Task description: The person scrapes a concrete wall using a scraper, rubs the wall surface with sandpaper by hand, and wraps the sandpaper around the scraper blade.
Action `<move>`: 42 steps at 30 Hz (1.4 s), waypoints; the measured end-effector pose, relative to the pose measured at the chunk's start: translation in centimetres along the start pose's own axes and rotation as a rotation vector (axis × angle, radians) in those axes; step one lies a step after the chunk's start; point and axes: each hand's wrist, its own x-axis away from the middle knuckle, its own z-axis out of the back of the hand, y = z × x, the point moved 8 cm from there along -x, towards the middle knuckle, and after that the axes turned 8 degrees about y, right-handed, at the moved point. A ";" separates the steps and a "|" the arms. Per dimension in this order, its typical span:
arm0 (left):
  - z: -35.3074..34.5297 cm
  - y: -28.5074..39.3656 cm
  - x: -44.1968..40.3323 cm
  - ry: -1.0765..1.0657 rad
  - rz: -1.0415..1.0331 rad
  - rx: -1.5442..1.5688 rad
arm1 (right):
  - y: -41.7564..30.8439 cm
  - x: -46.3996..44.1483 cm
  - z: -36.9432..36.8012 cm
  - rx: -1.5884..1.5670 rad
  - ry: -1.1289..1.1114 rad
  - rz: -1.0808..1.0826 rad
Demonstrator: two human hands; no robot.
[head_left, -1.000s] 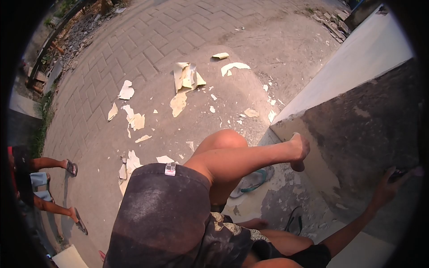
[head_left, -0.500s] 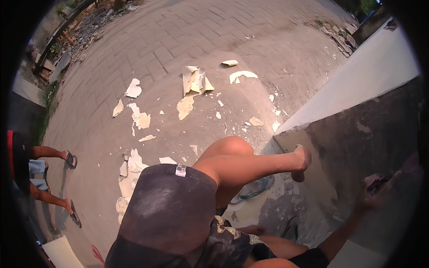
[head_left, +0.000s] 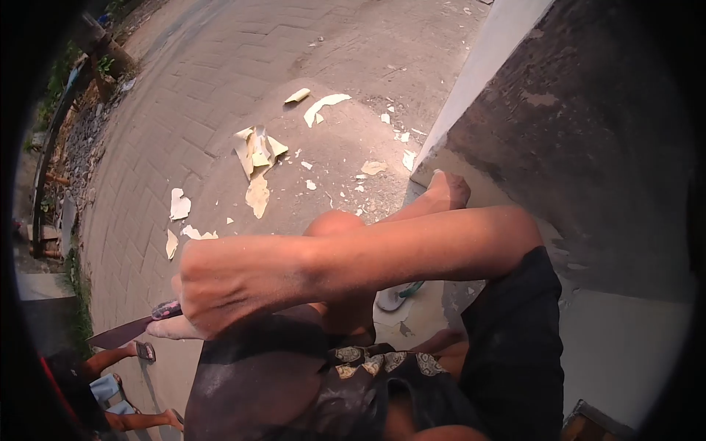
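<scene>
My right hand (head_left: 235, 283) reaches across in front of my body to the left, its fingers closed round the dark, pinkish handle of a scraper (head_left: 121, 334). The scraper's thin dark blade points left, clear of the wall. My forearm crosses over my bent leg, and its sleeve is black. The fingertips are partly hidden behind the back of the hand. My left hand is out of view. At the right stands a low wall (head_left: 588, 125) with a dark, patchy face and a pale side.
Peeled cream paint flakes (head_left: 257, 195) and a larger folded piece (head_left: 259, 151) lie on the paved ground. A sandal (head_left: 393, 298) is beneath my leg. At the lower left, people's legs and a sandalled foot (head_left: 145, 351) show. A rubble strip (head_left: 77, 154) runs along the far left.
My right hand has swung from the dark wall at the right to the left across my body, with the scraper in it. The view has turned to the right.
</scene>
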 end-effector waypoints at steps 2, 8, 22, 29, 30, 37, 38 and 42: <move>0.2 -0.4 0.2 0.016 0.005 0.011 | 1.8 2.8 0.6 0.035 0.009 -0.131; 1.1 -0.8 0.1 0.182 0.010 0.188 | 2.7 16.3 7.2 0.157 -0.261 -0.487; 0.2 -5.7 -1.8 0.031 0.053 -0.127 | -11.2 41.0 12.3 0.441 -0.170 -1.207; -0.5 -2.2 -2.1 -0.028 0.024 -0.071 | -7.2 34.2 18.6 0.563 0.185 -1.287; -0.5 -1.3 -2.1 -0.045 0.013 -0.049 | -6.8 34.2 18.6 0.489 0.301 -1.344; 0.4 2.3 -2.2 0.051 -0.118 0.122 | -2.8 30.4 14.8 -0.596 0.917 -1.605; 0.4 2.4 -2.2 0.040 -0.130 0.125 | -1.6 29.1 14.1 -0.791 0.936 -1.628; 0.5 -0.4 -2.8 0.408 -0.048 1.047 | 3.2 25.3 13.9 -0.598 0.929 -1.299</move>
